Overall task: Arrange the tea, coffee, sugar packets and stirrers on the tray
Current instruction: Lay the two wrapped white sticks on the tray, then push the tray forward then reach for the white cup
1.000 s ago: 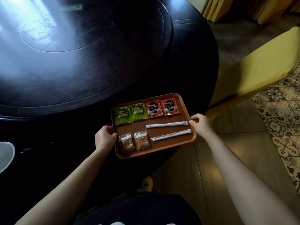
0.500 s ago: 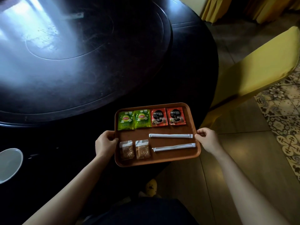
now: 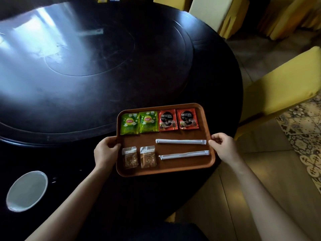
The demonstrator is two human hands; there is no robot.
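A brown tray sits at the near right edge of the dark round table. My left hand grips its left rim and my right hand grips its right rim. Along the tray's far row lie two green tea packets and two red coffee packets. Two clear sugar packets lie at the near left. Two white wrapped stirrers lie lengthwise at the near right.
The black table has a large inset turntable. A white dish rests near the table's front left. Yellow-covered chairs stand to the right over patterned floor tiles, and more chairs stand behind the table.
The tray has turned from tilted to squarer with my view, both hands staying on its rims. My view has lifted, showing more of the table's far side and chairs.
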